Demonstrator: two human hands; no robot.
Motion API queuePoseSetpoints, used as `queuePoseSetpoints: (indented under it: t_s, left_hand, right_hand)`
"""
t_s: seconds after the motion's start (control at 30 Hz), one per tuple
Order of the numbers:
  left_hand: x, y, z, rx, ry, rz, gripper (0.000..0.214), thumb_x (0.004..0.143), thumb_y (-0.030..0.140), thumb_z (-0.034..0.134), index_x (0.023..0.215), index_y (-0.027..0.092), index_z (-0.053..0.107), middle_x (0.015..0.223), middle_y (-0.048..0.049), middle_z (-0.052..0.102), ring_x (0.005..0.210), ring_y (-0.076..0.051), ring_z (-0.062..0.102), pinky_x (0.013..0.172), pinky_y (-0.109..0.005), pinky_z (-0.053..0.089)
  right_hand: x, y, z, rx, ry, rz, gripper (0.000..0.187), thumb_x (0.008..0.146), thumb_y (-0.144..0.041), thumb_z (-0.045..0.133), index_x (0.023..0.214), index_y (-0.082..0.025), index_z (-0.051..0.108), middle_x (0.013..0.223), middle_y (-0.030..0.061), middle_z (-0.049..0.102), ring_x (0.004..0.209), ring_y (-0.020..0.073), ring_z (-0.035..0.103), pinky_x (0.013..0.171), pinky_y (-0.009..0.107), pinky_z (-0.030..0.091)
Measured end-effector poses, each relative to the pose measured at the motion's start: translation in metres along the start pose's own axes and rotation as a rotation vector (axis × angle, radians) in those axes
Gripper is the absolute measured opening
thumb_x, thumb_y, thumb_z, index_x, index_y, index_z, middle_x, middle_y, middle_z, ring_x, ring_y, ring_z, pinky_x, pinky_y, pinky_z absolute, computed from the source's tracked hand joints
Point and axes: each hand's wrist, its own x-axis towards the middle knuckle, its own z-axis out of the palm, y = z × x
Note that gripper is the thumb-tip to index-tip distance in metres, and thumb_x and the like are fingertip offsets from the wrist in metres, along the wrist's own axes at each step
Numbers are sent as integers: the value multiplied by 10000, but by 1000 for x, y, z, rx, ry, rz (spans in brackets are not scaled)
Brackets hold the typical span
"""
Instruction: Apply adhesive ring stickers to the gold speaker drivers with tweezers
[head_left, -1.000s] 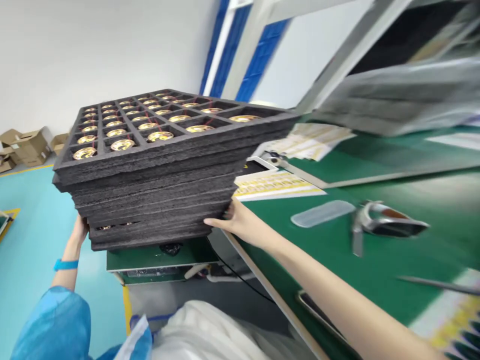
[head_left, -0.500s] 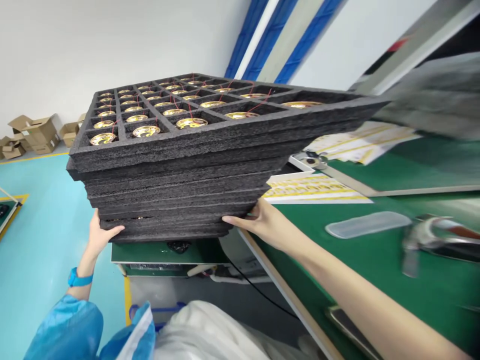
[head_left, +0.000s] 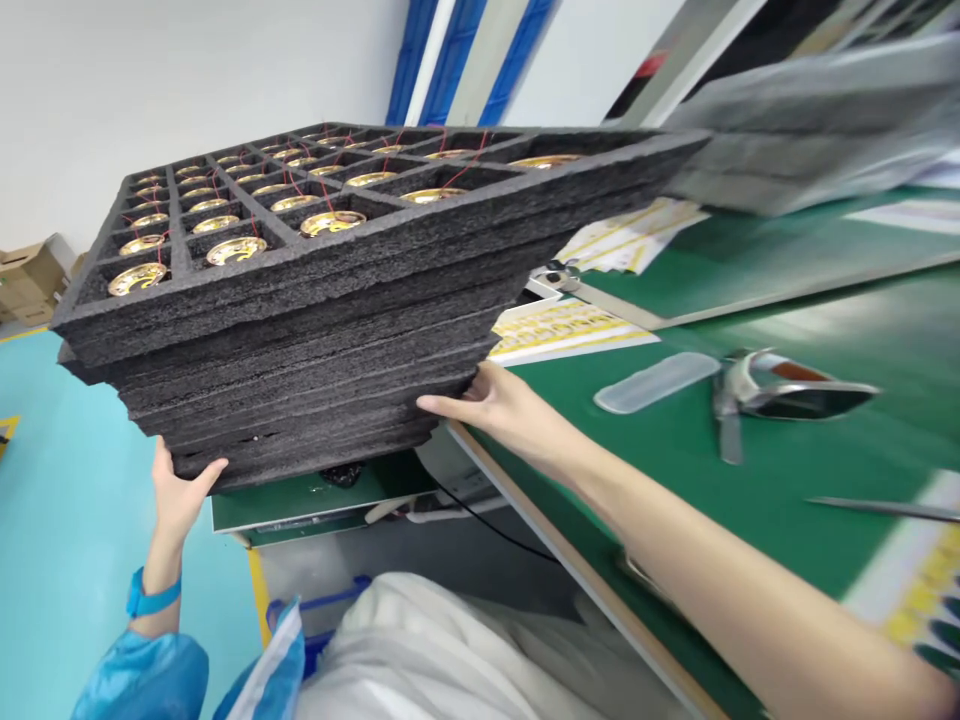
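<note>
I'm pinching tray stack (head_left: 300,340) low, left hand (head_left: 177,500), right hand (head_left: 504,405); table edge (head_left: 577,563) running near right, floor (head_left: 60,520) stretching left.

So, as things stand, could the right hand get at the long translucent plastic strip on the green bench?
Probably not: the strip lies uncovered nearby, but the right hand holds the stack of black foam trays.

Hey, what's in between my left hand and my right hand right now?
In the head view, the lower part of a stack of black foam trays lies between your left hand and right hand, touching both.
</note>
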Motion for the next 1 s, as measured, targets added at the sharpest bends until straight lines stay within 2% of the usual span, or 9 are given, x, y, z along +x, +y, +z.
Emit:
queuePoseSetpoints:
  t_s: [0.13, 0.27, 0.37, 0.57, 0.73, 1.0]
  left_hand:
    - [4, 4, -3, 14, -23, -5, 752, 498, 432, 870, 1119, 155, 548, 1124, -112, 661, 1072, -297, 635, 965, -428, 512]
    - [9, 12, -1, -8, -52, -47, 719, 462, 426, 886, 1058, 153, 592, 1041, -107, 698, 1001, -298, 670, 909, -429, 546]
    - [11, 14, 7, -17, 20, -25, 678, 480, 461, 870, 1011, 135, 603, 976, -115, 709, 944, -296, 685, 877, -430, 560]
    - [13, 7, 20, -62, 179, 75, 718, 544, 550, 820, 1074, 128, 583, 981, -103, 695, 970, -278, 672, 945, -434, 524]
    - [12, -3, 19, -99, 220, 152, 841, 557, 628, 782, 1174, 112, 537, 1116, -137, 649, 1114, -312, 616, 1017, -457, 477]
    - [12, -2, 22, -106, 275, 222, 1072, 591, 706, 714, 1377, 118, 284, 1404, -194, 435, 1343, -327, 429, 1146, -446, 343]
  right_hand:
    - [10, -2, -1, 79, -3, 16, 607, 610, -549, 839, 1078, -248, 595, 1194, 48, 650, 1227, 356, 521, 1107, 541, 392]
    - [18, -2, -1, 127, 3, -29, 563, 635, -455, 851, 1109, -284, 600, 1286, 2, 596, 1283, 328, 471, 1147, 517, 351]
    - [18, -4, 0, 150, -4, -37, 596, 633, -427, 861, 1143, -281, 590, 1302, 8, 585, 1294, 326, 457, 1149, 519, 345]
    - [14, -7, 3, 195, 74, -77, 678, 586, -500, 872, 1138, -255, 562, 1269, 52, 607, 1247, 331, 506, 1128, 515, 363]
    - [8, -7, 0, 225, 79, -118, 765, 565, -544, 868, 1165, -207, 535, 1290, 82, 588, 1238, 324, 512, 1119, 483, 372]
    - [-5, -12, -8, 168, 26, -146, 876, 589, -610, 845, 1274, -208, 476, 1355, 82, 534, 1292, 326, 451, 1123, 472, 363]
